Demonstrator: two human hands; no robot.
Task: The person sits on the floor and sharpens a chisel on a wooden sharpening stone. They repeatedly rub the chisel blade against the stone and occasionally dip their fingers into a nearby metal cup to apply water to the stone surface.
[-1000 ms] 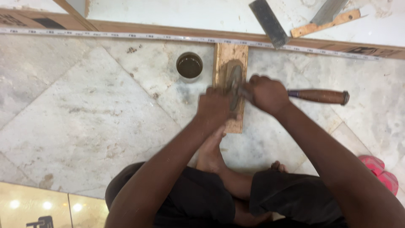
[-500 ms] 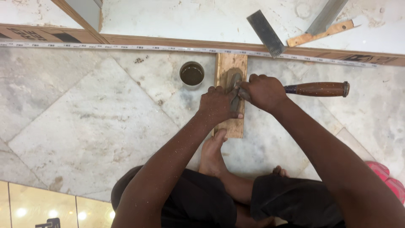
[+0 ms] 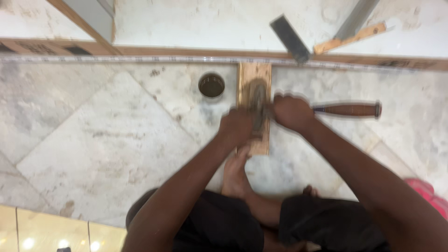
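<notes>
Both hands' fingers closed — left hand (image 3: 239, 127) and right hand (image 3: 290, 112) gripping chisel (image 3: 347, 110) on wooden block (image 3: 254, 74).

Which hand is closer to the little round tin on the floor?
Left. The left hand presses on the wooden block, just right of and below the round tin. The right hand is farther right, past the block, gripping the wooden-handled tool.

Motion blur smears my left hand (image 3: 239, 127) and right hand (image 3: 290, 112), so I cannot make out the chisel blade (image 3: 257, 108) beneath my fingers. The pink object (image 3: 427, 193) is cut off by the frame edge.
</notes>
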